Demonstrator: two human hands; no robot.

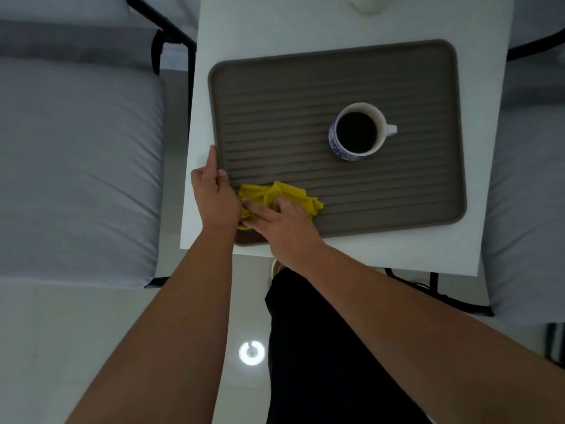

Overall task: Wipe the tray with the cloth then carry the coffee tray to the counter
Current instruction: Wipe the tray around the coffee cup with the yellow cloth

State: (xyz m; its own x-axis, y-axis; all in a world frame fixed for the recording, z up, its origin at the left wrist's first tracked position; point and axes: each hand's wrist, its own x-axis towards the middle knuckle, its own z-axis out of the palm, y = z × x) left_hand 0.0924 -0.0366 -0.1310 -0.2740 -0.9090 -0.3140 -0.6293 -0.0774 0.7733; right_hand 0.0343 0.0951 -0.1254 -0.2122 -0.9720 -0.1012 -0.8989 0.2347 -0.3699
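- A brown ribbed tray [336,71] is seen lying flat on a white table [244,26] in the upper centre of the frame; its long axis runs left to right across the picture, slightly tilted, with the right end higher.
- The ribs are observed running parallel to that long axis.
- A blue-and-white cup [357,131] of dark coffee is stood upright on the tray right of centre, its handle pointed toward the right edge of the frame.
- A crumpled yellow cloth [293,192] is found on the tray's lower left corner.
- The right hand [284,224] is pressed on the cloth, fingers curled loosely over it and gripping it.
- The left hand [214,194] is laid against the tray's left rim, fingers extended along it, thumb over the edge.
- Grey cushioned seats [76,163] are noted at the left and right of the frame.
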